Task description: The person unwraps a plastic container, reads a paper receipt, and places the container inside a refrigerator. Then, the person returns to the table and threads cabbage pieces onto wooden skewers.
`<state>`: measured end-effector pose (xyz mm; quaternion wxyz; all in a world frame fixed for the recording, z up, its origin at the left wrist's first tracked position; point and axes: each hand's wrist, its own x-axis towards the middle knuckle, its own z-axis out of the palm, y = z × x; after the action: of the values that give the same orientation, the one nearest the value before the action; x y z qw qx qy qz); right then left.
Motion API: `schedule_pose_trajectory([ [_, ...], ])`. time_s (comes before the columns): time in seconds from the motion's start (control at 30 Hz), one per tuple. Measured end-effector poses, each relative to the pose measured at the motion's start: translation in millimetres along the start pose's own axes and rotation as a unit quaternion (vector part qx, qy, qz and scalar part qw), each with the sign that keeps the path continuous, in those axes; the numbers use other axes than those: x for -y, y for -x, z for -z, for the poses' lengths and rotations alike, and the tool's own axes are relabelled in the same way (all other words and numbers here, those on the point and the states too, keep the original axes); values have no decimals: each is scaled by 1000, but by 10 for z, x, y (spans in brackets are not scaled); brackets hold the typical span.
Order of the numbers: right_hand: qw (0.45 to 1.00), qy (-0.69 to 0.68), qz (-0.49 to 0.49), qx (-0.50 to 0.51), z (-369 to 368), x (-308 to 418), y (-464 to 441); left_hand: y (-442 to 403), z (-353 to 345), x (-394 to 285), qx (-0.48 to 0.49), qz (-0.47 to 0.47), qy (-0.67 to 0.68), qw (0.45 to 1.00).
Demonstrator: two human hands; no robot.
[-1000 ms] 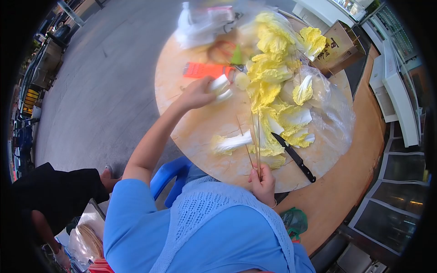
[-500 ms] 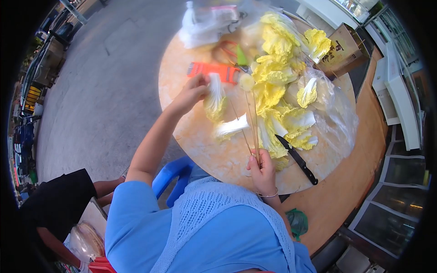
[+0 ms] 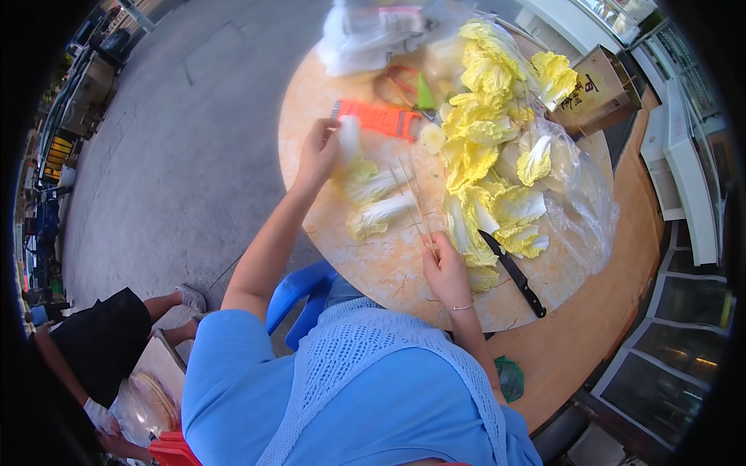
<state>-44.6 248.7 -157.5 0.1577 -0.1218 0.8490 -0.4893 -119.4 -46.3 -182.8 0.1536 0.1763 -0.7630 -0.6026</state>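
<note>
My left hand pinches a napa cabbage leaf by its white stem end; the leaf is blurred by motion. My right hand is closed around thin wooden skewers that point away from me. Just left of the skewers lie two cabbage leaves, an upper leaf and a lower leaf; whether the skewers touch them I cannot tell. Beyond my right hand spreads a pile of yellow cabbage leaves. A black-handled knife rests on the table right of that hand.
On the round table lie an orange grater, a round pale slice, a green-and-orange tool and plastic bags. A cardboard box stands at the back right. A blue chair and another person are at left.
My left hand has moved slightly left and up with a leaf. Two leaves now show beside the skewers, where one lay before. The skewers lean further left; my view has shifted a little.
</note>
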Motion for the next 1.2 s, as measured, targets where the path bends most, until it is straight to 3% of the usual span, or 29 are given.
schedule_pose_trajectory([
  [0.07,1000,21,15,-5,-39,33,-44,-54,120,-225,-130,-72,64,987],
  [0.1,999,41,31,-8,-60,40,-42,-45,183,-411,-178,-47,106,977],
  [0.2,999,18,42,-17,-84,31,-28,-123,393,-560,-217,-82,207,950],
  [0.3,998,-29,36,-37,5,-36,158,92,390,-808,55,55,323,943],
  [0.37,998,-41,28,-33,139,-113,410,274,147,-762,172,136,280,935],
  [0.43,999,-28,-12,-35,292,-297,704,490,-114,-729,280,112,141,943],
  [0.5,998,-35,-39,-40,421,-425,1007,651,-362,-568,329,105,136,928],
  [0.6,995,-35,-81,-46,493,-483,1266,820,-519,-423,320,-74,-112,938],
  [0.63,994,-29,-94,-39,508,-476,1316,864,-541,-402,327,-73,-110,936],
  [0.7,995,-42,-78,-48,452,-504,1301,930,-550,-365,254,-296,-283,876],
  [0.73,995,-55,-57,-54,401,-481,1254,957,-541,-393,250,-303,-309,866],
  [1.2,995,-60,-71,-45,244,-302,1013,1144,-610,-294,192,-303,-234,904],
])
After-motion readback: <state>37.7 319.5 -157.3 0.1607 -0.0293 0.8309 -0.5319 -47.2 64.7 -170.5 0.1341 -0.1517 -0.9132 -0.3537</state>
